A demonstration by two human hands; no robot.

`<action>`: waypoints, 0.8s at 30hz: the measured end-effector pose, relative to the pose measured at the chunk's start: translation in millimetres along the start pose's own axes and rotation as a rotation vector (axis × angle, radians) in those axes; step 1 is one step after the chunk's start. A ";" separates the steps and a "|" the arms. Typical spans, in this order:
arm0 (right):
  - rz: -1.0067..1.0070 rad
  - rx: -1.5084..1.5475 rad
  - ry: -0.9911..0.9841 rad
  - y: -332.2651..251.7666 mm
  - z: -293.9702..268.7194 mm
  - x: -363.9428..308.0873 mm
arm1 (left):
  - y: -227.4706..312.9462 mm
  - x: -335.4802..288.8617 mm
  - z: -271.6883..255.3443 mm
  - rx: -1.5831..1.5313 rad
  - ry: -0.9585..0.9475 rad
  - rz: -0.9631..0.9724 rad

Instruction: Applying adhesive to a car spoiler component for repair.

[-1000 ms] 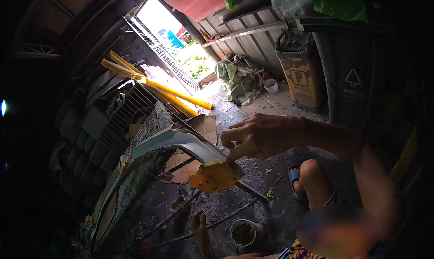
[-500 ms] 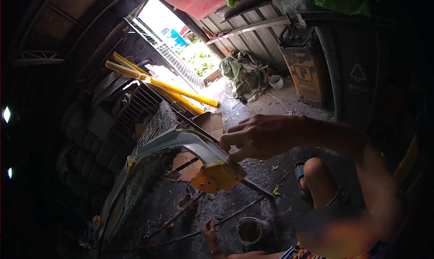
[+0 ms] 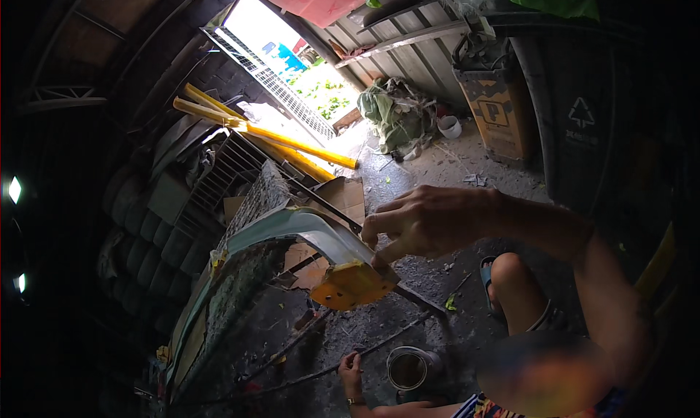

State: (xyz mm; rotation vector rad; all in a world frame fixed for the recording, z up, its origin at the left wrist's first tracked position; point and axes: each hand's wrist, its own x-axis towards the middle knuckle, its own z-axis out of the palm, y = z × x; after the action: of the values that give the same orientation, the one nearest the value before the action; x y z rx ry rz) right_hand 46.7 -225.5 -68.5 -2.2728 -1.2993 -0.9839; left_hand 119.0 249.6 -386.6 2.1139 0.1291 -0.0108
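Observation:
A curved, pale grey-green panel [image 3: 321, 232] stands tilted in front of me, with a yellow-orange end piece [image 3: 351, 285] that has small holes. At the panel's near end is my right hand [image 3: 419, 225], its bent thumb and fingers closed on the edge. Whether a small item is also between those fingers is hidden. My left hand [image 3: 351, 374] is low down beside a thin dark rod [image 3: 394, 339]. Its fingers are loosely bent and slightly apart, with nothing visible in them. A round bucket [image 3: 407, 369] with brownish contents is just right of it.
Yellow poles [image 3: 306, 153] lean at the back left over a barred rack [image 3: 226, 172]. Torn cardboard [image 3: 343, 198] lies behind the panel. Toward the back are bundled green cloth [image 3: 397, 115], a white pail [image 3: 450, 127], an orange bin [image 3: 502, 119] and a dark bin [image 3: 576, 126].
The view has shifted slightly, moving the scene a little to the right. My right hand stays at the panel's end. My left hand has moved slightly closer to the bucket.

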 end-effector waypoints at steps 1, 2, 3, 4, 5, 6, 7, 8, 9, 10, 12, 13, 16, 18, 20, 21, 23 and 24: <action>0.002 0.001 0.004 4.0 3.1 1.2 | -2.1 -0.3 -1.6 0.010 -0.011 -0.018; 0.046 0.018 0.000 11.0 8.2 5.0 | -4.1 -1.1 -2.2 0.015 -0.010 -0.017; 0.087 0.037 -0.004 17.0 13.2 8.1 | -6.2 -1.1 -2.9 0.005 -0.011 -0.006; 0.084 0.040 0.002 19.3 16.8 6.1 | -8.1 -1.1 -3.7 -0.005 -0.010 0.006; 0.119 0.177 0.141 20.0 20.7 1.5 | -9.7 -1.0 -4.6 0.001 -0.003 0.006; 0.151 0.316 0.278 19.3 24.7 -4.3 | -11.6 -2.4 -4.3 -0.010 -0.001 0.009; 0.225 0.454 0.311 15.7 29.8 -13.9 | -13.6 -4.5 -4.9 -0.020 0.003 0.011; 0.226 0.459 0.316 10.5 40.5 -24.3 | -12.6 -6.3 -3.1 -0.014 0.006 0.010; 0.282 0.564 0.369 4.7 56.4 -33.7 | -11.5 -7.8 -1.6 -0.015 -0.001 -0.010; 0.334 0.672 0.424 -2.6 67.8 -36.7 | -10.4 -9.4 -3.2 -0.014 -0.004 -0.028; 0.244 0.694 0.507 -13.2 81.3 -39.3 | -14.7 -11.7 -5.0 -0.024 -0.007 -0.050; 0.267 0.729 0.553 -17.9 86.4 -38.3 | -19.9 -12.8 -7.2 -0.044 -0.011 -0.072; 0.301 0.786 0.588 -23.8 93.3 -37.1 | -31.6 -14.1 -11.6 0.002 -0.001 0.000; 0.247 0.747 0.630 -21.7 99.9 -37.2 | -31.9 -15.5 -11.8 0.019 -0.009 -0.007; 0.253 0.705 0.637 -20.9 102.9 -40.1 | -28.7 -15.9 -9.4 0.022 -0.023 -0.017; 0.248 0.666 0.636 -22.6 105.9 -38.7 | -31.8 -17.6 -12.5 0.021 -0.016 -0.020; 0.232 0.710 0.621 -25.5 112.2 -38.5 | -37.8 -20.2 -18.7 0.066 0.001 -0.017; 0.226 0.741 0.611 -24.3 111.3 -41.0 | -33.2 -20.5 -16.5 0.066 -0.005 -0.017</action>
State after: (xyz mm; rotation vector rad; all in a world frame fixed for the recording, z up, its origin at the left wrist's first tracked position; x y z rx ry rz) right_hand 56.3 -172.1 -176.7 -1.3685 -0.8994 -0.8282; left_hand 94.7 279.0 -405.1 2.1789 0.1455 -0.0306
